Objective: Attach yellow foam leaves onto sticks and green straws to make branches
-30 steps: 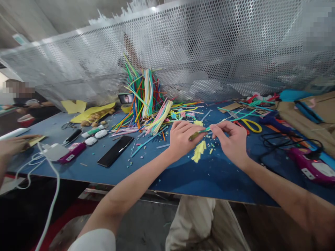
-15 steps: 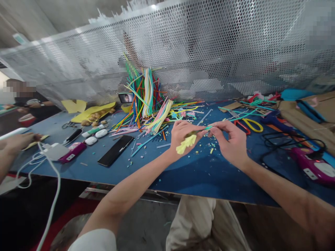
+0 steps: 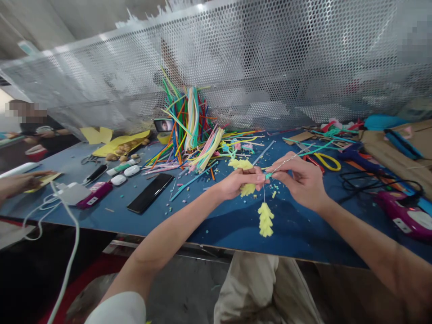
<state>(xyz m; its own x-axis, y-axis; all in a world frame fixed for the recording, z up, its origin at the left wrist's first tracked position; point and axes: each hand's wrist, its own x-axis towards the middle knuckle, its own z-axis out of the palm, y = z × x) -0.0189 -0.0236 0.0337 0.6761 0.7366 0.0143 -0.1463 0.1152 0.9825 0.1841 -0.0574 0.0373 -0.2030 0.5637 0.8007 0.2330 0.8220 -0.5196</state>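
My left hand (image 3: 239, 182) pinches a yellow fluffy craft piece where its thin stems meet a small green wrap (image 3: 268, 176). One yellow tuft (image 3: 265, 219) hangs below on a thin wire, and another (image 3: 240, 164) sticks out above my left fingers. Close against it, my right hand (image 3: 300, 180) has thumb and fingers pressed together on the green wrap, with a twisted silvery stem (image 3: 286, 162) running up across the fingers. Small cut bits lie on the blue table (image 3: 222, 225) under my hands.
Colourful pipe cleaners (image 3: 191, 121) stand bundled before the perforated metal screen. A black phone (image 3: 150, 193) lies to the left, yellow-handled scissors (image 3: 326, 162) and a purple device (image 3: 405, 213) to the right. Another person's hand (image 3: 27, 182) is at far left by a white cable.
The yellow piece has turned and spread: a tuft now dangles below my hands, with others around my left fingers. A silvery stem now shows at my right hand.
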